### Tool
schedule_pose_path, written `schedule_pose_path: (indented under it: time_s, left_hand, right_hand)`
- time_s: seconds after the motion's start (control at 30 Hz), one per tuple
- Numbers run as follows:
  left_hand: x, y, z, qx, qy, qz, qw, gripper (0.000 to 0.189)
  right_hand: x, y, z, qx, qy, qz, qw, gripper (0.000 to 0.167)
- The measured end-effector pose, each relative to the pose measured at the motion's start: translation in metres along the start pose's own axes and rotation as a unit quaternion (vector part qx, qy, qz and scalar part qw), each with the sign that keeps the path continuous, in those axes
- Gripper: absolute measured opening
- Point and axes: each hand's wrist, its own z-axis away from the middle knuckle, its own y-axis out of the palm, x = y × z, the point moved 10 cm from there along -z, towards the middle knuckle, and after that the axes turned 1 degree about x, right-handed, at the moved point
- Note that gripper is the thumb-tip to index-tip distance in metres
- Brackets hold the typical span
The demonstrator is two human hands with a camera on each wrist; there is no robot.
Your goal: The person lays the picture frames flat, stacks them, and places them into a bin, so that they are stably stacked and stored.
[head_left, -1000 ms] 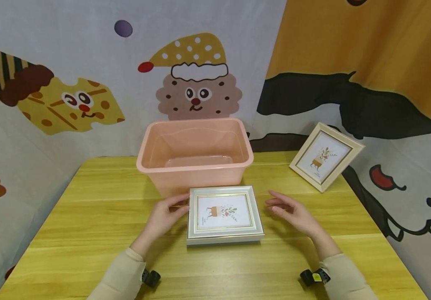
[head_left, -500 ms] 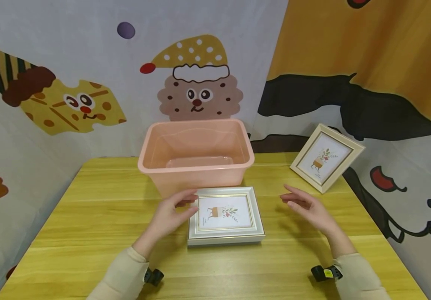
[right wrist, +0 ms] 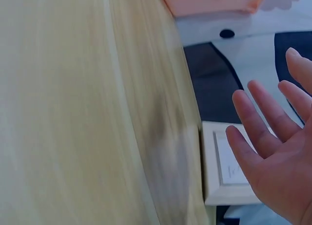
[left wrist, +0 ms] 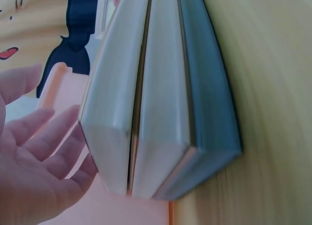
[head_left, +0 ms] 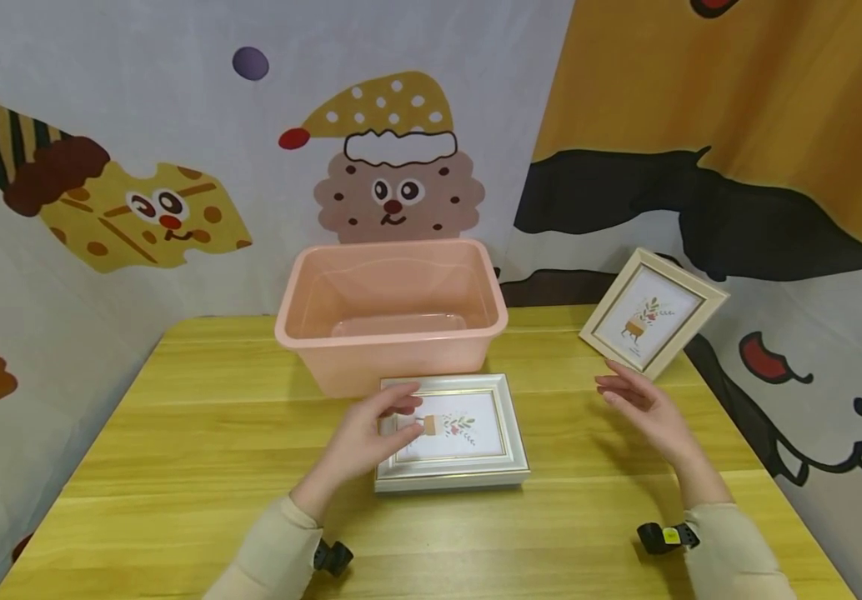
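A stack of picture frames lies on the table, its top one a white picture frame with gold trim. In the left wrist view the stack shows several layers, two white frames above a bluish-grey one. My left hand hovers over the top frame's left side, fingers loosely bent, gripping nothing. Leaning at the far right is a cream picture frame with a plant print. My right hand, fingers spread in the right wrist view, is in front of its lower edge; whether they touch is unclear.
A pink plastic tub stands right behind the stack, with nothing seen inside. The wooden table ends at a cartoon-printed cloth at the back and sides.
My right hand has moved right, away from the stack and up to the cream frame. My left hand has slid rightward from the stack's left edge to over the top frame.
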Motion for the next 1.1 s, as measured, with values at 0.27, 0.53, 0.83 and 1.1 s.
schedule_pose_path:
  time_s: [0.27,0.53,0.83,1.1]
  left_hand:
    - [-0.005,0.016,-0.006,0.01,-0.003,0.001,0.9999,0.055]
    - [-0.014,0.035,-0.014,0.02,0.002,0.025,0.9995,0.056]
    - [-0.022,0.047,-0.022,0.019,0.001,0.03,0.9994,0.058]
    - [-0.026,0.062,-0.026,0.021,0.007,0.053,0.9984,0.056]
  right_hand:
    - [-0.005,-0.035,0.001,-0.048,0.008,0.005,0.9988,0.056]
    - [-0.004,-0.072,0.003,-0.1,0.047,0.082,0.9905,0.06]
    - [0.0,-0.104,0.006,-0.143,0.07,0.105,0.9816,0.062]
    - [0.008,-0.129,0.007,-0.216,0.063,0.123,0.9666,0.06]
